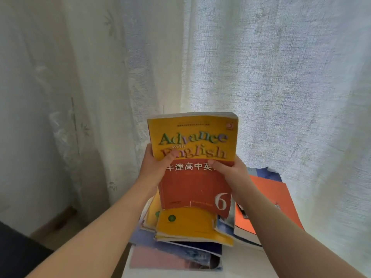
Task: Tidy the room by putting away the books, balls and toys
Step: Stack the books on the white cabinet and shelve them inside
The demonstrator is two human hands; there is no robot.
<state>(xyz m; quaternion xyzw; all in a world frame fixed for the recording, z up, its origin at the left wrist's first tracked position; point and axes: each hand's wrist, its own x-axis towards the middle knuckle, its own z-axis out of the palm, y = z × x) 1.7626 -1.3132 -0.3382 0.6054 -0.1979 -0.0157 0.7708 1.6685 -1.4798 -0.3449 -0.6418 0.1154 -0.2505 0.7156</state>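
The left hand (155, 166) is closed on the left edge of a yellow-and-red textbook (193, 157), thumb lying across the front cover and the other fingers hidden behind it. The book stands upright with its cover toward the camera (the title reads "Advance with English", with a large 6 near the bottom right corner), raised above a loose pile of books (180, 237). The right hand (230, 173) grips the book's right edge the same way, thumb on the cover just below the yellow band.

One book is in hand. Under it the pile lies on a white table (241, 261), reaching its left edge: a yellow book (190, 225) on top, with blue and pink covers beneath; how many there are in all I cannot tell. Toward the table's right edge lies an orange book (271, 199) resting on other volumes. Pale curtains (261, 67) hang behind.
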